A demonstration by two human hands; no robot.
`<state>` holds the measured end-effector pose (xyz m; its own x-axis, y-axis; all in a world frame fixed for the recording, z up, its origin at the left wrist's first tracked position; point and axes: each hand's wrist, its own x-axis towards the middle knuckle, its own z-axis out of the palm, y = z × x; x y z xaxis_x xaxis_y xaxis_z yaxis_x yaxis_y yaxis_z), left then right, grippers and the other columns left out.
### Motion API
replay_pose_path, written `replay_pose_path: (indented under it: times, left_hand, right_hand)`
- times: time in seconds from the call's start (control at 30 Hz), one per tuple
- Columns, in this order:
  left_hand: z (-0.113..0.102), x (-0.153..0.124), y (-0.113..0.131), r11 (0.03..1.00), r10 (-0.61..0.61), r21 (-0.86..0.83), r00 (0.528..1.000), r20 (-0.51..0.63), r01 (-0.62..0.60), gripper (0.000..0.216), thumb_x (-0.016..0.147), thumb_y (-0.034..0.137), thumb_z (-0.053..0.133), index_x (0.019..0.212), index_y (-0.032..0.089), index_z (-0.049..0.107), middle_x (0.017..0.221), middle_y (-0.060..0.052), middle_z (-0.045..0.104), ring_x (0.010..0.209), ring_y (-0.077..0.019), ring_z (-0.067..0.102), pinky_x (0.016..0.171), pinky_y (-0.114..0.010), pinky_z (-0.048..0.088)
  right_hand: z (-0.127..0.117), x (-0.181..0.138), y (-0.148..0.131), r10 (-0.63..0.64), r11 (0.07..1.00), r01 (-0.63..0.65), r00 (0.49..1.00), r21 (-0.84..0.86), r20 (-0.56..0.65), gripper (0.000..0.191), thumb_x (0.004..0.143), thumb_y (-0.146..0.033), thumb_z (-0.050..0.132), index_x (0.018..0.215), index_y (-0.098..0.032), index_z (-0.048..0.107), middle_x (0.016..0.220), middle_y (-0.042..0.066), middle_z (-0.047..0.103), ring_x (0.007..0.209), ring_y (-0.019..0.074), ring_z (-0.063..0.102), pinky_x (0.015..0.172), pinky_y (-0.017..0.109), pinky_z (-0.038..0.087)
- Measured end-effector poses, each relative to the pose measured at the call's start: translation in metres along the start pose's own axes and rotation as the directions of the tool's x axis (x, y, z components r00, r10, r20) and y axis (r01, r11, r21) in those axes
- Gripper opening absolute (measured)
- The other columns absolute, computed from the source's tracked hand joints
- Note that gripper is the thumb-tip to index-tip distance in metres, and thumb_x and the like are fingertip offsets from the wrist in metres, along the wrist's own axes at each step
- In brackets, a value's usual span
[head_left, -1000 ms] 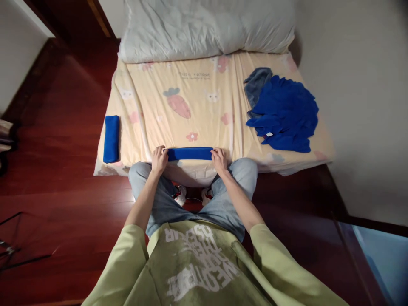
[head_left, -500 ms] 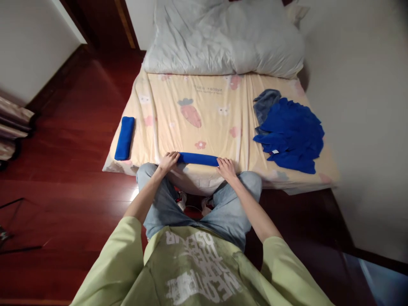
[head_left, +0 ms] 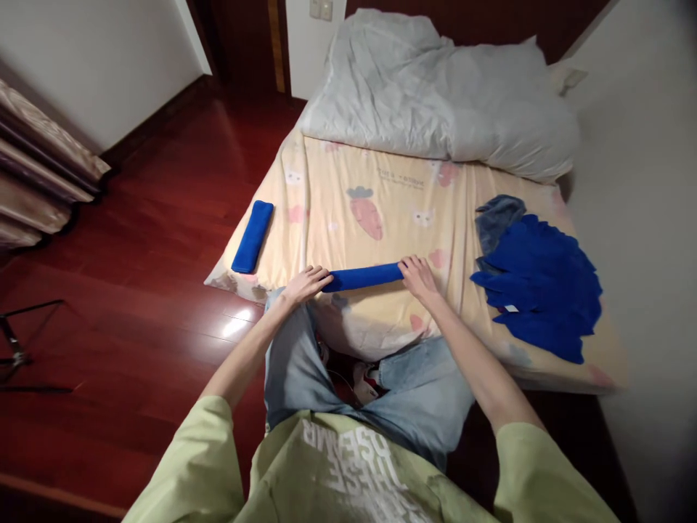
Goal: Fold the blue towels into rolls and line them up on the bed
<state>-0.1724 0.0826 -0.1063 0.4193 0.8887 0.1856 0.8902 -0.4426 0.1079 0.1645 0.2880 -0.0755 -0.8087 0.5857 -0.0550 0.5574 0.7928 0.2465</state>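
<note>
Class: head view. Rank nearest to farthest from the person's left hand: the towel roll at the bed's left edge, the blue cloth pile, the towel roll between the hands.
1. towel roll between the hands, touched by the left hand.
2. towel roll at the bed's left edge, on the hand's left.
3. blue cloth pile, far to the right.

Floor (head_left: 163,240): dark red polished boards, with one bright patch of reflected light near the bed's front corner.
Bed (head_left: 337,218): low, straight ahead of me, with a cream sheet printed with a carrot and small animals.
Duvet (head_left: 414,102): pale grey, crumpled across the head end.
Left wall (head_left: 98,51): white, with dark skirting.
Right wall (head_left: 642,145): pale, close by the bed.
Curtain (head_left: 38,174): beige and patterned, far to my left.
Switch plate (head_left: 319,9): white, beyond the bed and beside dark wooden trim (head_left: 275,43).
Stand legs (head_left: 16,356): black, on the floor at far left.
</note>
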Motion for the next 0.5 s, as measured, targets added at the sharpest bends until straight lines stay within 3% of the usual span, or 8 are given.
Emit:
replay_pose_path:
  times: [0.13, 0.27, 0.4, 0.5]
  left_hand:
    - [-0.012, -0.053, -0.026, 1.0, -0.009, -0.019, 0.987, -0.163, 0.006, 0.027, 0.104, 0.013, 0.046, 0.122, 0.014, 0.066, 0.111, -0.015, 0.067, 0.101, -0.0252, 0.059, 0.089, -0.038, 0.05]
    - [-0.001, -0.104, -0.05, 0.988, -0.151, -0.04, 0.934, -0.325, 0.146, 0.027, 0.097, 0.008, 0.052, 0.118, 0.017, 0.067, 0.101, -0.011, 0.066, 0.089, -0.0225, 0.058, 0.083, -0.037, 0.054]
    - [0.021, -0.142, -0.065, 0.96, -0.268, -0.03, 0.884, -0.383, 0.278, 0.032, 0.096, 0.006, 0.052, 0.121, 0.017, 0.068, 0.103, -0.012, 0.067, 0.092, -0.0235, 0.06, 0.087, -0.04, 0.057]
    - [0.037, -0.16, -0.073, 0.929, -0.341, 0.005, 0.862, -0.375, 0.37, 0.033, 0.098, 0.007, 0.051, 0.124, 0.016, 0.069, 0.104, -0.013, 0.067, 0.095, -0.0256, 0.06, 0.088, -0.041, 0.058]
  right_hand:
    - [-0.04, 0.1, -0.027, -0.148, 0.987, 0.139, 0.981, -0.075, -0.129, 0.036, 0.092, -0.002, 0.055, 0.125, -0.01, 0.068, 0.129, 0.021, 0.068, 0.122, 0.0339, 0.054, 0.096, 0.044, 0.036]
    - [-0.068, 0.209, -0.088, -0.287, 0.957, 0.272, 0.934, -0.099, -0.212, 0.036, 0.099, 0.0, 0.045, 0.125, -0.009, 0.068, 0.125, 0.02, 0.069, 0.118, 0.0329, 0.056, 0.095, 0.045, 0.037]
    - [-0.072, 0.299, -0.156, -0.399, 0.916, 0.389, 0.866, -0.096, -0.301, 0.037, 0.104, -0.001, 0.038, 0.124, -0.011, 0.067, 0.123, 0.018, 0.07, 0.118, 0.0311, 0.056, 0.093, 0.044, 0.038]
    - [-0.062, 0.346, -0.199, -0.451, 0.889, 0.453, 0.834, -0.074, -0.316, 0.036, 0.107, -0.004, 0.036, 0.121, -0.013, 0.067, 0.124, 0.016, 0.071, 0.119, 0.029, 0.056, 0.092, 0.043, 0.04]
